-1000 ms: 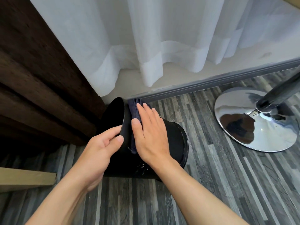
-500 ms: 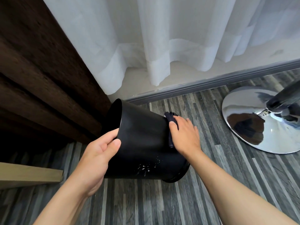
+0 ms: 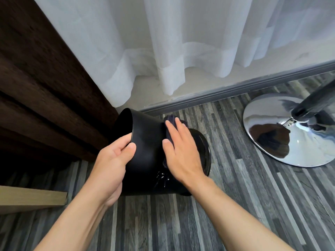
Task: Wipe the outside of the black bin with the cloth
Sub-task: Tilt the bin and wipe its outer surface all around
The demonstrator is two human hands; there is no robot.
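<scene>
The black bin lies tilted on the floor, its open mouth facing left toward the dark curtain and its base to the right. My left hand grips the rim at the mouth, thumb on the outside wall. My right hand lies flat on the bin's upper side near the base and presses a dark cloth against it. Most of the cloth is hidden under the palm; its edge shows past the fingertips. Pale scuff marks show on the bin's wall below my right wrist.
A chrome disc stand base with a dark pole stands on the striped grey floor to the right. A white sheer curtain hangs behind, a dark brown curtain at left. A light wooden board juts in at lower left.
My right hand with the cloth has slid along the bin's outer wall: near the rim first, out past the base half a second ago, now back onto the top. The left hand has kept its grip.
</scene>
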